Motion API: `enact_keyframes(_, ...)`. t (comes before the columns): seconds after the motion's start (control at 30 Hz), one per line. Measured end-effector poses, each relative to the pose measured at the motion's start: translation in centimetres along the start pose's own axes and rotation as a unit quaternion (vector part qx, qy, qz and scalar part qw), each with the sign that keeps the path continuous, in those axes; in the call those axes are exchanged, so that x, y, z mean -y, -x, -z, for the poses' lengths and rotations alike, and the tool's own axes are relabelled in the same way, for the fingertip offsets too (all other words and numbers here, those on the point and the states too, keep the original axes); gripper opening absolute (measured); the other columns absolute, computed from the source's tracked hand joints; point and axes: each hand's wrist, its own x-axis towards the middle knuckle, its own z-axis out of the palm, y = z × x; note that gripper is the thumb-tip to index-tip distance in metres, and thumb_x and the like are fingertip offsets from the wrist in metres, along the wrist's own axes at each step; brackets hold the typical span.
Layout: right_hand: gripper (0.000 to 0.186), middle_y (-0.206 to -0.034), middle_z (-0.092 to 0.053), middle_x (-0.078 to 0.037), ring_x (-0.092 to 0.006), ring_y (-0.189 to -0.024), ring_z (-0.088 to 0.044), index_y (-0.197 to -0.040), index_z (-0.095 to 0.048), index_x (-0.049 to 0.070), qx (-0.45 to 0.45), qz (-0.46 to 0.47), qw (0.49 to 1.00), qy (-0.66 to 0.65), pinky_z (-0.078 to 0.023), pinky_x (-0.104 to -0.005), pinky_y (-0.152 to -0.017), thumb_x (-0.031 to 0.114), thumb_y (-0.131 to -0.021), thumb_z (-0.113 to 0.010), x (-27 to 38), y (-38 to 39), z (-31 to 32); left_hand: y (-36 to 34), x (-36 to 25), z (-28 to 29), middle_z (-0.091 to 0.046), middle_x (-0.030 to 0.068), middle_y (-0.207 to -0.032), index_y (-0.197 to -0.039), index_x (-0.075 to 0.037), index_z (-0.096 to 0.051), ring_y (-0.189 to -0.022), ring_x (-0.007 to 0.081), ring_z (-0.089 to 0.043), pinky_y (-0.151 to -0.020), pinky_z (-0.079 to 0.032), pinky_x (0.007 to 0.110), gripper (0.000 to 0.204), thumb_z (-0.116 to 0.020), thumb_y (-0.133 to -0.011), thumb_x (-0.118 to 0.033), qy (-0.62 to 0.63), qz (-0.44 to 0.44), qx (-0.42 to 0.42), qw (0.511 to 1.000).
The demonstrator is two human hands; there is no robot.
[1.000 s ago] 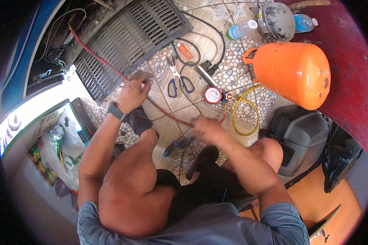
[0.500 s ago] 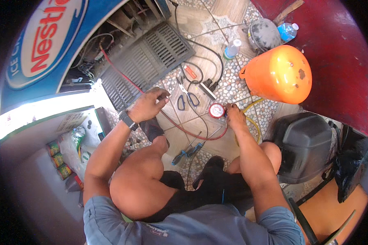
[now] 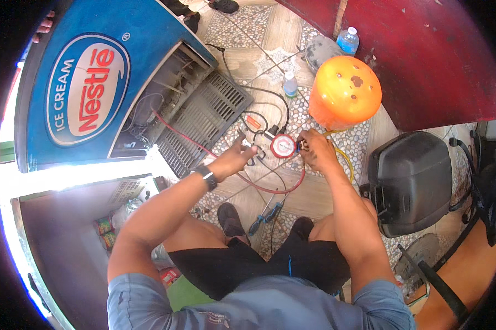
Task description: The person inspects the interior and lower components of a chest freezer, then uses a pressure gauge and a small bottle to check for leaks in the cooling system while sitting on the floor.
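My left hand (image 3: 234,161) hangs over the blue-handled scissors (image 3: 254,157), left of the round red pressure gauge (image 3: 284,146), thumb and fingers apart. My right hand (image 3: 315,151) grips the valve fitting beside the gauge, its fingertips partly hiding it. The red hose (image 3: 297,182) curves from the gauge to the open lower compartment of a blue freezer (image 3: 66,82). A yellow hose (image 3: 349,168) runs under my right hand toward an orange cylinder (image 3: 344,88). An orange lighter (image 3: 253,121), black cables and blue-handled screwdrivers (image 3: 267,217) lie on the tiled floor.
A vented grille (image 3: 212,113) lies before the freezer. Water bottles (image 3: 347,41) (image 3: 290,85) stand near the cylinder. A black case (image 3: 407,184) is at right, beside a red panel (image 3: 435,66). Another person's shoes (image 3: 223,6) and fingers (image 3: 41,27) show at the top.
My right hand has moved up from the red hose onto the gauge's valve fitting. My left hand has moved right, over the scissors. The view has shifted, bringing more of the freezer into sight.
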Motion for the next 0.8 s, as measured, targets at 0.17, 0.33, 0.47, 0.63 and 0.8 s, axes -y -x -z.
enact_keyframes(0.17,0.034,-0.109,-0.063,-0.013,-0.0344,-0.100,-0.068,-0.112,-0.064,0.009,-0.120,-0.032,0.992,-0.005,-0.056,-0.0444,-0.083,0.004,-0.081,-0.076,0.0,3.7,-0.5,-3.0,-0.4,-6.9,-0.045,0.0196,-0.151,-0.162,-0.011,-0.015,-0.128,0.0354,-0.057,-0.110,-0.048,0.047,0.088,-0.066,-0.100,-0.048,0.449,0.007,-0.031,0.893)
enact_keyframes(0.33,0.034,-0.102,-0.060,-0.013,-0.0347,-0.094,-0.066,-0.113,-0.064,0.010,-0.206,-0.037,0.976,-0.060,-0.055,-0.0460,-0.080,0.002,-0.081,-0.071,2.7,5.4,-1.5,-3.8,-0.3,-9.9,-0.052,0.0170,-0.150,-0.154,-0.015,-0.038,-0.135,0.0331,-0.053,-0.115,-0.042,0.047,0.074,-0.057,-0.100,-0.062,0.568,-0.032,0.092,0.817)
enact_keyframes(0.47,0.035,-0.101,-0.059,-0.013,-0.0343,-0.092,-0.066,-0.113,-0.064,0.010,-0.237,-0.066,0.968,-0.037,-0.055,-0.0452,-0.078,0.002,-0.080,-0.073,3.3,5.1,-1.5,-4.5,-2.3,-10.4,-0.059,0.0175,-0.143,-0.147,-0.011,-0.050,-0.128,0.0328,-0.060,-0.115,-0.043,0.050,0.075,-0.037,-0.103,-0.070,0.551,-0.043,0.156,0.819)
enact_keyframes(0.63,0.036,-0.099,-0.058,-0.012,-0.0311,-0.088,-0.068,-0.113,-0.065,0.010,-0.247,-0.068,0.966,-0.033,-0.056,-0.0432,-0.076,0.002,-0.080,-0.076,4.1,4.0,-2.5,-6.8,-1.8,-8.0,-0.062,0.0178,-0.138,-0.145,-0.004,-0.049,-0.124,0.0332,-0.063,-0.109,-0.050,0.052,0.078,-0.032,-0.105,-0.068,0.465,-0.099,0.177,0.862)
enact_keyframes(0.8,0.038,-0.100,-0.059,-0.013,-0.0300,-0.087,-0.069,-0.115,-0.065,0.009,-0.242,-0.069,0.968,-0.022,-0.056,-0.0423,-0.075,0.001,-0.079,-0.078,4.9,2.7,-3.3,-8.1,-2.6,-5.5,-0.066,0.0160,-0.132,-0.141,-0.003,-0.052,-0.114,0.0285,-0.069,-0.099,-0.058,0.049,0.074,-0.033,-0.106,-0.065,0.421,-0.104,0.156,0.887)
